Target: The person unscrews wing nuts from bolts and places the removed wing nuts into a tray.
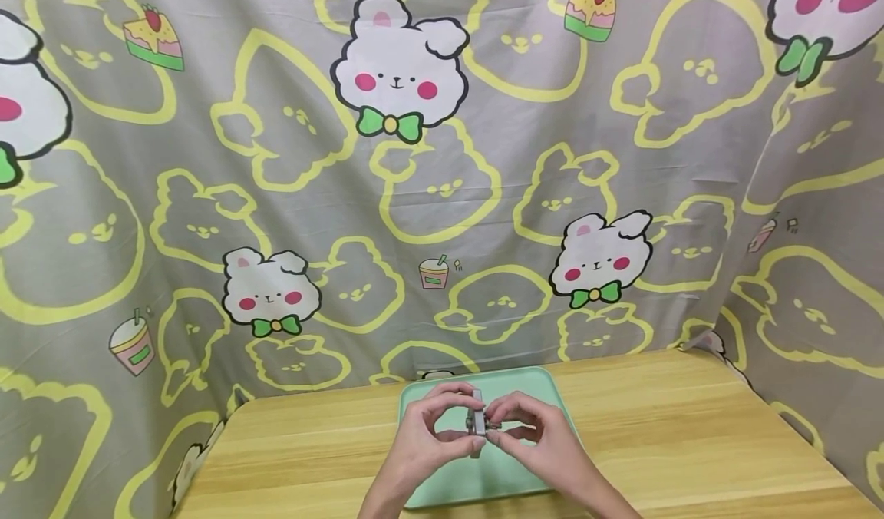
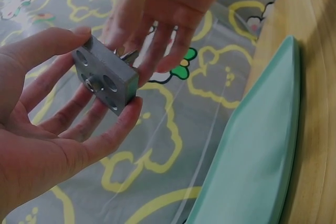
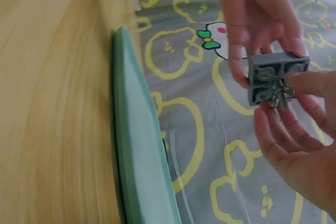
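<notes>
A grey square block (image 1: 479, 427) with several round holes is held up over the tray. My left hand (image 1: 431, 431) grips it by opposite edges, thumb on one side and fingertips on the other. In the left wrist view, the holed face of the block (image 2: 97, 68) shows a small round bolt end near its middle. On the other face, in the right wrist view, a shiny metal wing nut (image 3: 281, 98) sticks out with a threaded end. My right hand (image 1: 542, 431) pinches around this nut, its fingertips close against the block; the exact contact is partly hidden.
A pale green tray (image 1: 449, 488) lies on the wooden table (image 1: 663, 427) beneath both hands. Grey patterned cloth (image 1: 483, 196) with cartoon rabbits hangs at the back and both sides of the table.
</notes>
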Demonstrator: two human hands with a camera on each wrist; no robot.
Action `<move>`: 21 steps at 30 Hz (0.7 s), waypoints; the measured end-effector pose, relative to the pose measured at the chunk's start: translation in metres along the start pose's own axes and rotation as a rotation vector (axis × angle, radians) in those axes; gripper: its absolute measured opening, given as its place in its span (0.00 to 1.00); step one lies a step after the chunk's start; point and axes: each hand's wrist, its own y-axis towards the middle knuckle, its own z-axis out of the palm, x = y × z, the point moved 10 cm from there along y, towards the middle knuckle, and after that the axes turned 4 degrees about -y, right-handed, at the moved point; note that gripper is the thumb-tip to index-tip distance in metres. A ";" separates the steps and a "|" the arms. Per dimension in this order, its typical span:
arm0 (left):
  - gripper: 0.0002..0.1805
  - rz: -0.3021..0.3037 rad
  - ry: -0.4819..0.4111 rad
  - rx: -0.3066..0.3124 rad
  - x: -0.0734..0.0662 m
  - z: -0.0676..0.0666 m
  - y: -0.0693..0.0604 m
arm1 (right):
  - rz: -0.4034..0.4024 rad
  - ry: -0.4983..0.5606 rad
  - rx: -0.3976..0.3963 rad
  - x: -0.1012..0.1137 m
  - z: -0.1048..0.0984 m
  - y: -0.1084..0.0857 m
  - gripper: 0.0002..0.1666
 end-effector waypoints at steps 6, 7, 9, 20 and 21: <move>0.20 -0.009 0.021 -0.005 0.000 0.000 0.000 | 0.301 0.143 -0.014 -0.028 -0.005 -0.001 0.14; 0.20 -0.011 0.024 -0.004 0.000 0.000 0.000 | 0.334 0.152 -0.003 -0.032 -0.004 -0.002 0.16; 0.20 -0.014 0.030 -0.004 0.000 0.000 0.000 | 0.382 0.177 0.031 -0.037 0.000 -0.003 0.19; 0.20 -0.029 0.009 0.027 0.001 0.006 -0.001 | 0.546 0.347 0.108 -0.050 0.012 -0.012 0.22; 0.20 -0.030 0.010 0.029 0.001 0.006 -0.001 | 0.558 0.353 0.106 -0.051 0.012 -0.013 0.22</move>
